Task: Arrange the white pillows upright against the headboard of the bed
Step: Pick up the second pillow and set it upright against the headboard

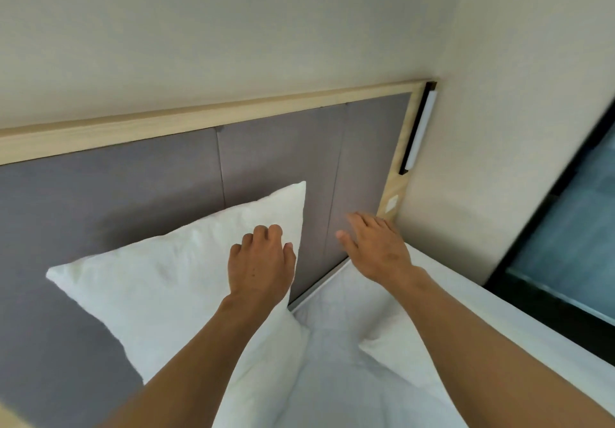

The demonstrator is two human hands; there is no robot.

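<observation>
A white pillow (173,281) stands upright, leaning on the grey padded headboard (133,188) with its light wooden frame. My left hand (261,261) rests on the pillow's right part, fingers curled against the fabric, not clearly gripping it. My right hand (376,244) hovers open, fingers spread, in front of the bare headboard panel to the pillow's right, holding nothing. A second white pillow (396,357) lies flat on the bed under my right forearm, partly hidden by it.
The white sheet of the bed (336,361) fills the lower middle. A beige wall (499,161) meets the headboard's right end, where a white light bar (421,131) and a switch plate (392,203) sit. A dark-framed window (572,244) is at right.
</observation>
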